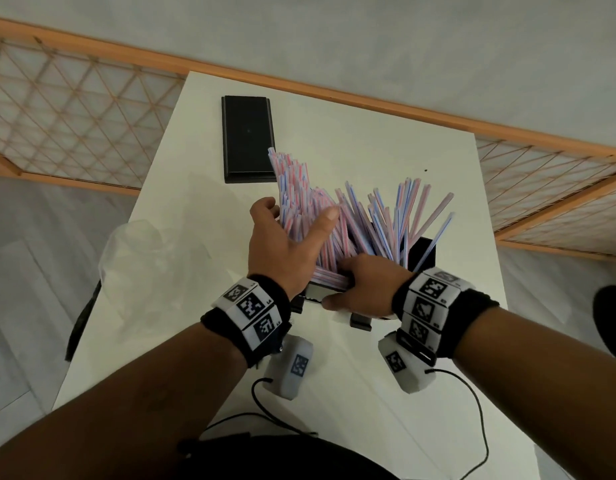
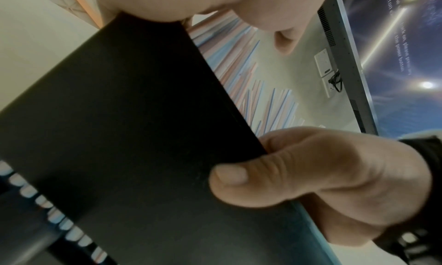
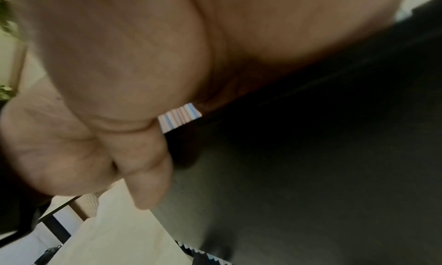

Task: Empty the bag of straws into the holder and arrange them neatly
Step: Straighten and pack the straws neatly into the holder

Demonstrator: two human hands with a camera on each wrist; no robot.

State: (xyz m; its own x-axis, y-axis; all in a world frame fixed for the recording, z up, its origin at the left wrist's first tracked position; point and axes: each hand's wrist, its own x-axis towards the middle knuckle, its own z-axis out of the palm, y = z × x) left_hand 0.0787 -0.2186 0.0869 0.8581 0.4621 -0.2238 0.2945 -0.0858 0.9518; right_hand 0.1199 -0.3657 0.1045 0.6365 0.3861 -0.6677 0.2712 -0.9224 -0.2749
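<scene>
1. Closest to the person, black cords lie on the white counter under the two wrists.
2. The right hand grips the near edge of the black holder. Its thumb presses on the front wall and its fingers curl over the rim, onto the low ends of some straws.
3. The holder stands on the counter, just past the wrists. It is full of pink, blue and white straws. They are messy and fan out to both sides.
4. The left hand holds a big bunch of the straws on the left side. The thumb is in front of the bunch and the fingers reach round the back.
5. To the left, a clear plastic bag lies crumpled on the counter.
6. Farther back, a flat black lid lies on the counter, apart from the holder.
7. Past the counter is a wooden screen with a criss-cross pattern.
</scene>
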